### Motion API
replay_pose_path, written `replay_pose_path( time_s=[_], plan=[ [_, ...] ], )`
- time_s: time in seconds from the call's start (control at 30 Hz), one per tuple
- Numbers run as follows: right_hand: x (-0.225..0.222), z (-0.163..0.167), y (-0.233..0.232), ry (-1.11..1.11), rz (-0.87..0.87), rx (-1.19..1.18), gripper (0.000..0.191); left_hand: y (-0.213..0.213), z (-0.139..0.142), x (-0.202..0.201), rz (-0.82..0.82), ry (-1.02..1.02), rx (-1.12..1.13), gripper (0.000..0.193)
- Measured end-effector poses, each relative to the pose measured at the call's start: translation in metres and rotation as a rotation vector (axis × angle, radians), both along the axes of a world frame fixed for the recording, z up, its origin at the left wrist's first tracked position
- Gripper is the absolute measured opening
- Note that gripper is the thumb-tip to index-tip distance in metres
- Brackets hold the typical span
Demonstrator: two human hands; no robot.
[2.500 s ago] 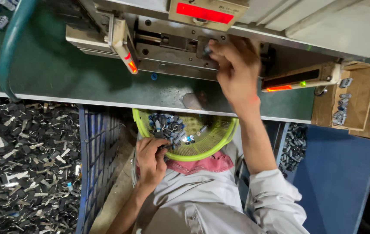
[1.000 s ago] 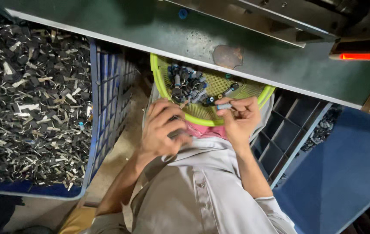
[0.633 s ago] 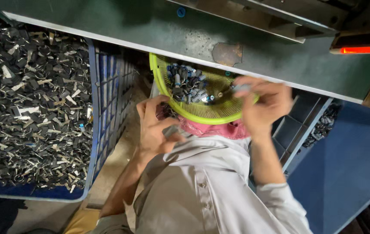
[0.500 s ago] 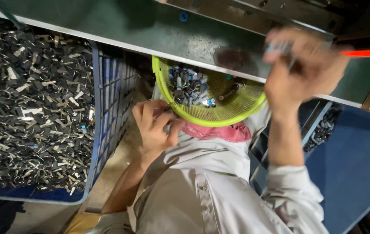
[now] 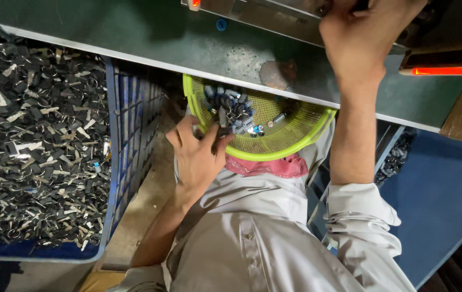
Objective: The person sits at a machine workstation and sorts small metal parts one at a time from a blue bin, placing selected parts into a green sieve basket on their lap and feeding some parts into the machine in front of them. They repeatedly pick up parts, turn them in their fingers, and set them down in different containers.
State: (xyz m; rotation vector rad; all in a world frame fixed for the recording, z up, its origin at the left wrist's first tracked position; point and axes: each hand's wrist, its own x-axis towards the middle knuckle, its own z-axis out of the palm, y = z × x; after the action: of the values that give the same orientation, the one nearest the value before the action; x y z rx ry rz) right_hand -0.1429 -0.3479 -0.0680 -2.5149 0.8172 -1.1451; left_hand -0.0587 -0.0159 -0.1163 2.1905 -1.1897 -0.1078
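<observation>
The left hand point(image 5: 198, 157) is pinching small metal parts point(image 5: 231, 111) from the yellow-green basket point(image 5: 296, 143) under the table point(image 5: 133, 38) edge; the right hand point(image 5: 363, 40) is reaching the machine point(image 5: 274, 16), its grip hidden.

Round yellow-green plastic mesh basket point(image 5: 274, 138) of small parts, held in the lap

The basket sits tilted against the person's front, its far rim tucked under the edge of the green tabletop point(image 5: 150, 38). A heap of small dark and silvery metal parts point(image 5: 231, 108) lies in its left half, spilling toward the middle; the right half shows bare mesh.
</observation>
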Motion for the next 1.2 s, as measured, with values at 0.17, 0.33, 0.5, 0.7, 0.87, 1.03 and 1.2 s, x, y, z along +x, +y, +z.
replay_pose_path(
  time_s=[0.17,0.33,0.5,0.7,0.87,1.03,1.2],
  plan=[
    [-0.018,0.051,0.049,0.177,0.224,-0.150,0.013,0.006,-0.013,-0.013,-0.068,-0.062,-0.091,0.031],
    [-0.013,0.017,0.158,0.318,0.659,0.471,0.045,0.007,-0.012,-0.013,-0.112,-0.131,-0.079,0.028],
    [-0.021,-0.017,0.179,0.232,0.546,0.504,0.030,0.005,0.003,-0.005,-0.147,-0.087,-0.084,0.026],
    [-0.043,-0.028,0.198,0.015,0.340,0.649,0.018,0.000,0.021,0.004,-0.105,0.027,-0.140,0.025],
    [-0.048,-0.041,0.206,-0.103,0.266,0.877,0.018,-0.015,0.015,0.015,-0.183,0.196,-0.179,0.016],
    [-0.049,-0.045,0.217,-0.108,0.251,0.891,0.023,-0.019,0.006,0.009,-0.157,0.298,-0.186,0.008],
    [-0.049,-0.052,0.210,-0.094,0.317,0.616,0.031,-0.021,0.006,0.005,-0.138,0.290,-0.205,0.004]
  ],
)
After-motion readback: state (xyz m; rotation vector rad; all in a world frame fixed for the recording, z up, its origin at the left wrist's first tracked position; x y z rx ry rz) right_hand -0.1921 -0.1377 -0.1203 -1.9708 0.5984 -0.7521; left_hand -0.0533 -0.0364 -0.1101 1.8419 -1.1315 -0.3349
